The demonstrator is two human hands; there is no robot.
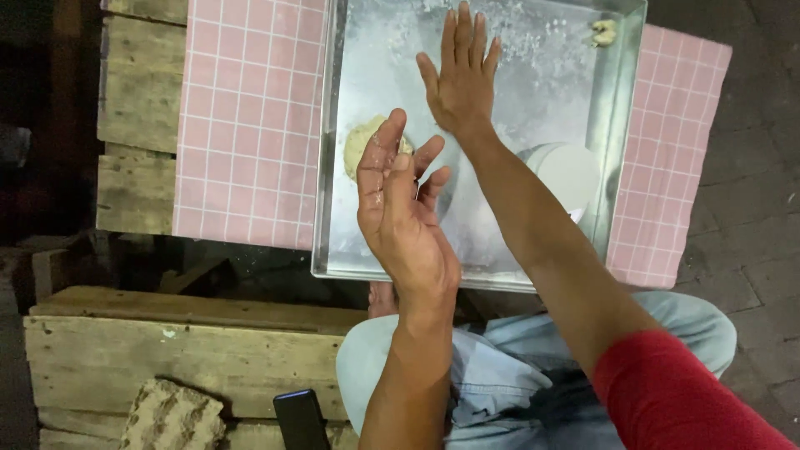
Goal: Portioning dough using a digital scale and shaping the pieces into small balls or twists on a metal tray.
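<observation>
1. Nearest, the left hand (400, 208) is raised open, palm up, holding nothing.
2. Flattened dough (360, 143) is seen behind it on the floured metal tray (621, 108).
3. The right hand (460, 79) is spread flat, empty, over the tray.

The cloth (250, 125) across the upper frame is pink with a thin white grid. On it, the tray (621, 108) is silvery grey, dusted with white flour in patches. The dough (360, 143) at centre is pale yellowish cream; a scrap (603, 32) of the same colour sits in the tray's upper right corner. A round white lid (571, 171) lies at the tray's right. The sleeve (675, 400) at lower right is red, the jeans (492, 375) light washed blue. The wooden planks (167, 358) at lower left are weathered grey-brown. A phone (298, 418) at the bottom edge is black.
</observation>
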